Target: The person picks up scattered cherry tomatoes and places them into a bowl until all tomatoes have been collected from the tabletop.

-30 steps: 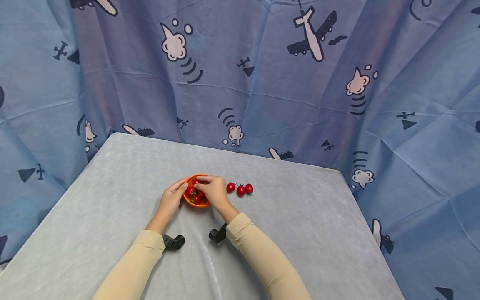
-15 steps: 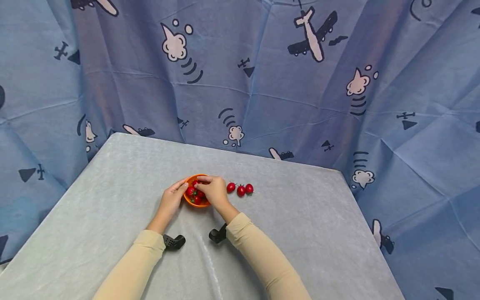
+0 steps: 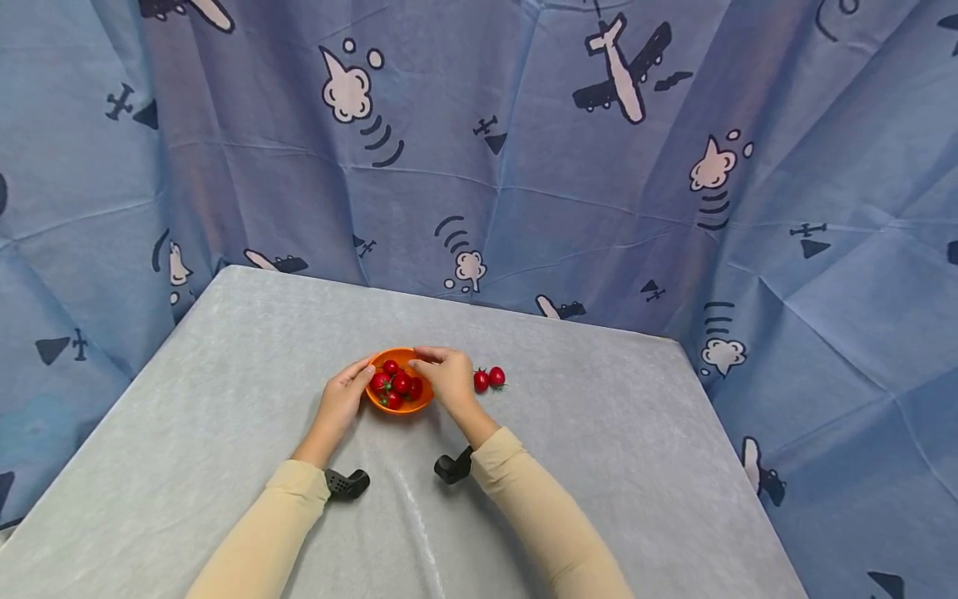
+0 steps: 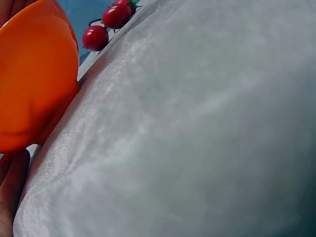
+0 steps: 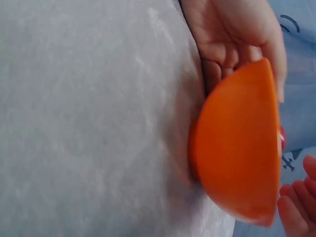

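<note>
An orange bowl (image 3: 399, 408) stands on the table with several red cherry tomatoes (image 3: 401, 383) in it. My left hand (image 3: 340, 408) holds its left rim, thumb over the edge and fingers against the outer wall (image 5: 237, 133). My right hand (image 3: 449, 383) hovers at the bowl's right rim, thumb and fingers apart, with nothing visible between them. In the right wrist view its fingers (image 5: 296, 202) show beside the rim. Two loose cherry tomatoes (image 3: 481, 380) lie just right of this hand; a third tomato (image 4: 95, 38) shows in the left wrist view.
A pale grey cloth covers the table (image 3: 636, 466). Behind it hangs a blue curtain (image 3: 419, 191) with airplane prints. Black wrist mounts (image 3: 348, 484) stick out from both forearms.
My right hand has drawn back to the right from over the bowl, uncovering the tomatoes inside. It now hides one loose tomato in the head view. The left hand stays put.
</note>
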`<state>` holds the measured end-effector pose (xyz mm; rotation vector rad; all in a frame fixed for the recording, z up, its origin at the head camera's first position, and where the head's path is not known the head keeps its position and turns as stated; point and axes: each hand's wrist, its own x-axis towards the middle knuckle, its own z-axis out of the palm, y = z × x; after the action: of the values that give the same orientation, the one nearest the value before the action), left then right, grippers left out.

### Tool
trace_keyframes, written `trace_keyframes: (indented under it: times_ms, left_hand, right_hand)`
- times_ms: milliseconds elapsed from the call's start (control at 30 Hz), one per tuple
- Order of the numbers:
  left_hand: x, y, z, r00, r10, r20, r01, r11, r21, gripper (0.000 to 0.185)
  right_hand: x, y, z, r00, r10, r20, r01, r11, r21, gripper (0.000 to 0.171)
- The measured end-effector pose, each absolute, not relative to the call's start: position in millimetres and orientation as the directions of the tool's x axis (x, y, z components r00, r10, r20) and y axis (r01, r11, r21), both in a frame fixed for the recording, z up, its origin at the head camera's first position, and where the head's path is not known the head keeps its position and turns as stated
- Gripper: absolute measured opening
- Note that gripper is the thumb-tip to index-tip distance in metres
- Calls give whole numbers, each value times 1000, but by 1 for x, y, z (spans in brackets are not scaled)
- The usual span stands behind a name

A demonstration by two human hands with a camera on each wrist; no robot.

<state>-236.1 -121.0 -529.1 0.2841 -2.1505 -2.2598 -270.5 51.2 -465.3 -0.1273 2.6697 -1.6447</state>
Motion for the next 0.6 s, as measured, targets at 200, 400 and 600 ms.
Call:
trace_keyframes:
  times_ms: [200, 400, 600]
  left_hand:
    - [-237, -122, -532, -983, -136, -125, -119, -52, 992, 46]
    - [-238, -123, -533, -983, -133, -129, -124, -49, 991, 46]
    - [-238, -122, -533, -982, -137, -129, -124, -42, 991, 46]
  right_hand:
    - [-270, 67, -461, -997, -66, 36, -59, 401, -914, 28]
    - [-269, 83, -459, -999, -28, 30, -39, 383, -923, 29]
    - [-267, 96, -459, -1000, -8, 21, -23, 341, -940, 29]
